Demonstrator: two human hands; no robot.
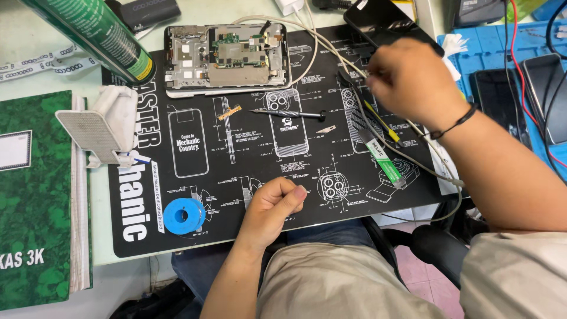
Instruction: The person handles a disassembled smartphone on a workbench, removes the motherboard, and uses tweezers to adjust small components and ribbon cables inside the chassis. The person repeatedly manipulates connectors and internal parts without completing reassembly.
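Note:
My left hand [274, 204] rests as a closed fist on the near edge of the black work mat [195, 177], holding nothing. My right hand [410, 80] hovers over the mat's far right side, blurred, its fingers pinched on a thin dark tool [348, 75] beside white cables [322, 44]. An opened phone [224, 59] with its circuit board bare lies at the mat's far edge, left of that hand. A slim black screwdriver [289, 112] lies in the middle of the mat. A green-labelled syringe tube [384, 159] lies under my right wrist.
A green spray can [94, 35] leans at far left above a white plastic stand [100, 127]. A blue solder spool [184, 215] sits near the front edge. A green book [35, 195] lies left. Dark phones [502, 100] rest on a blue mat [472, 47] at right.

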